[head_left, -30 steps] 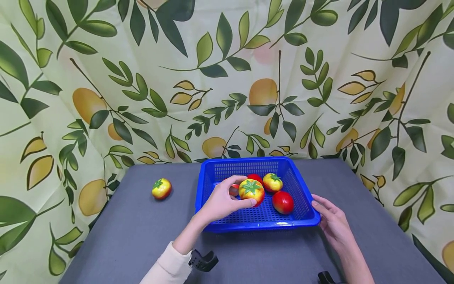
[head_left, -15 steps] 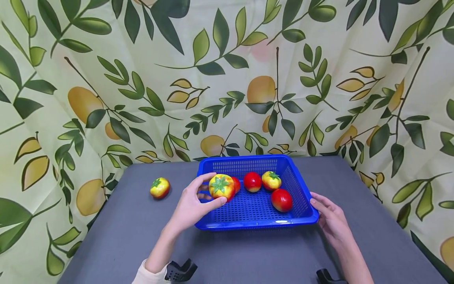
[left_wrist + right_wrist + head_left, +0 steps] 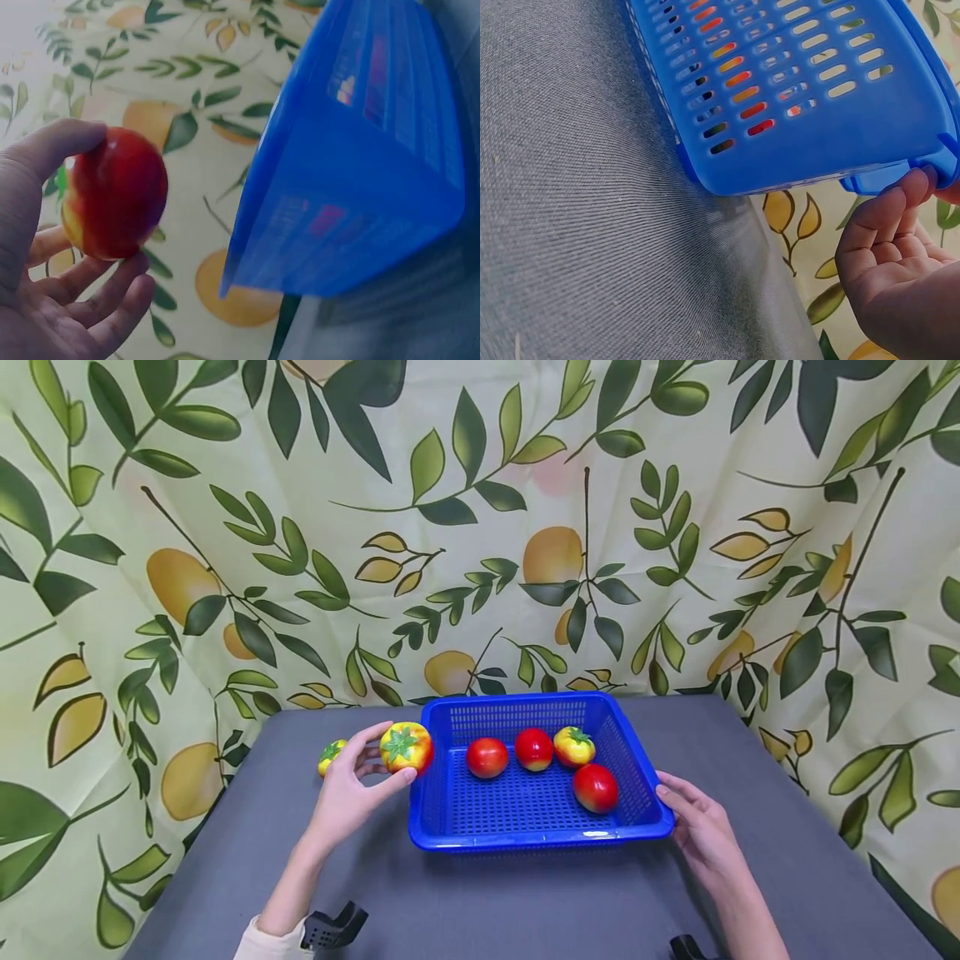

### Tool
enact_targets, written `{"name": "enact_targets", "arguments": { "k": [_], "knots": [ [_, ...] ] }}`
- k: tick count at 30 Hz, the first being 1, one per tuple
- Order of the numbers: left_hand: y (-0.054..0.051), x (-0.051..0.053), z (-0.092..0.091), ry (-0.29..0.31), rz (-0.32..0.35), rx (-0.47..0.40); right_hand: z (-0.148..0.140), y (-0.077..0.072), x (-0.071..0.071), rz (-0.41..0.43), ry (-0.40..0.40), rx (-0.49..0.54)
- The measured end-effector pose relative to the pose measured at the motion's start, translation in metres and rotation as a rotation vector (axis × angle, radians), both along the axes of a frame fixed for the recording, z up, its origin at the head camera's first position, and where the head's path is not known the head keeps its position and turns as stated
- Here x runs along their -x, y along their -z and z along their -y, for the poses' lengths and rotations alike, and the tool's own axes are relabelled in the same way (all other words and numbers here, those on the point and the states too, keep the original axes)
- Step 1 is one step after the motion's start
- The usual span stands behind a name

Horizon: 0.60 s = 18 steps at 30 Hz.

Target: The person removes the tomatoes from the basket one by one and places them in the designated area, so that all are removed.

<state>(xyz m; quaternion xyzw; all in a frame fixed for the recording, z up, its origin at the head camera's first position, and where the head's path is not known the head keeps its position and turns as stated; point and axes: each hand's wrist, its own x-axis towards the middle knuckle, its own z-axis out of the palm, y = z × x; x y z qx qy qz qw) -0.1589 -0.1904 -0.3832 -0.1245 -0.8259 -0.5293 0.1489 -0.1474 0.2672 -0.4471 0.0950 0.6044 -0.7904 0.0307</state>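
Observation:
In the head view my left hand (image 3: 343,797) pinches a yellow-and-red tomato (image 3: 405,748) with a green leafy top, just off the left rim of the blue basket (image 3: 517,841). The left wrist view shows the tomato's red underside (image 3: 124,195) between thumb and fingers, apart from the basket wall. My right hand (image 3: 705,831) grips the basket's rim at the right front corner; its curled fingers (image 3: 889,214) show beneath the rim in the right wrist view. Inside the basket lie red tomatoes (image 3: 534,749) and one yellow-red one (image 3: 574,747) at the back right.
Another yellow-red tomato (image 3: 330,756) lies on the grey table (image 3: 510,902) left of the basket, partly hidden behind my left hand. A leaf-patterned cloth (image 3: 480,543) hangs behind the table and along its sides.
My left hand has carried the yellow-and-red tomato leftward from above the basket's middle to outside its left rim. A red tomato it covered now shows. The right hand stays on the rim.

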Motion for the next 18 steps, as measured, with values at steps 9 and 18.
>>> {"name": "enact_targets", "arguments": {
  "k": [9, 18],
  "knots": [
    [-0.002, 0.008, 0.044, -0.152, -0.018, -0.064, 0.0, 0.0, 0.001, 0.003, -0.012, -0.017],
    [0.013, 0.022, 0.102, -0.375, 0.05, -0.104, -0.001, 0.0, 0.001, 0.029, 0.007, -0.023]
  ]
}}
